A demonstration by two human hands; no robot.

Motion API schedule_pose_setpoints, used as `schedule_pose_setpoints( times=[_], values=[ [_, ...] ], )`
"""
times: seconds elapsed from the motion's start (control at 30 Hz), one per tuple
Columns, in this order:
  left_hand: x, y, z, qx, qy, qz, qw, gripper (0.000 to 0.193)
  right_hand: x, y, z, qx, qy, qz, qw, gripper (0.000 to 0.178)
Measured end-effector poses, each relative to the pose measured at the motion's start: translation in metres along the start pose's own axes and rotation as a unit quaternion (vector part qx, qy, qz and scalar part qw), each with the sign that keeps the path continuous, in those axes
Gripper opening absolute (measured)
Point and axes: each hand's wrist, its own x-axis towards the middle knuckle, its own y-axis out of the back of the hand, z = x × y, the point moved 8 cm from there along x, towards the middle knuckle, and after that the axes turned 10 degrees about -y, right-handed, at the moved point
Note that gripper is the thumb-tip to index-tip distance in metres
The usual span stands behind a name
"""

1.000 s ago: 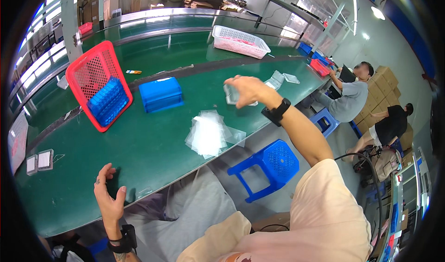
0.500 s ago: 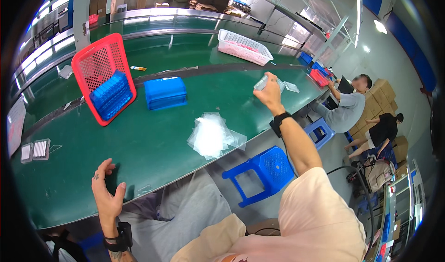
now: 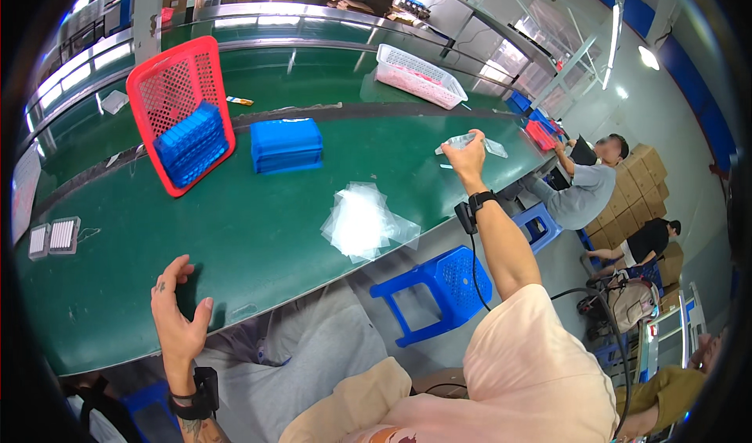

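Note:
My right hand [image 3: 468,161] reaches to the far right of the green table, its fingers closed around a clear plastic piece [image 3: 457,142] whose exact kind I cannot make out. Just beyond the fingers lies another clear plastic piece [image 3: 496,148], and a small white strip [image 3: 446,166] is beside the hand. Near the front edge at left, my left hand [image 3: 178,311] hovers with fingers apart and nothing in it. Between the hands, a loose pile of clear plastic sheets [image 3: 360,222] spreads near the table edge, glaring under the light.
A tilted red basket [image 3: 171,75] holds blue packs [image 3: 189,147]. Next to it stands a blue stack [image 3: 287,147]. A white basket [image 3: 419,79] is at the back; a small case of white sticks [image 3: 64,235] lies far left. Blue stools [image 3: 462,282] and a seated person [image 3: 583,184] are at right.
My right hand has lowered slightly over the clear piece, and the white strip now shows beside it. My left hand keeps its open pose. At the lower right another person's sleeve has appeared.

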Motion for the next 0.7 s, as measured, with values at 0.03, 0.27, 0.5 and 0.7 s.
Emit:
schedule_pose_setpoints(
  times=[0.03,0.27,0.5,0.7],
  values=[
    [0.0,0.0,0.001,0.001,0.001,0.002,1.0,0.064,0.0,-0.005,0.001,-0.009,-0.01,-0.018,1.0,0.075],
    [0.0,0.001,0.003,0.011,-0.014,-0.005,1.0,0.062,-0.018,-0.006,-0.067,0.065,0.069,-0.028,0.995,0.081],
    [0.005,-0.006,-0.001,0.01,-0.006,-0.003,1.0,0.063,-0.154,0.01,-0.232,0.048,0.475,-0.252,0.842,0.074],
    [0.0,0.005,0.007,0.09,-0.022,-0.023,0.995,0.074,-0.318,-0.021,-0.308,-0.002,0.569,-0.471,0.674,0.076]
  ],
)
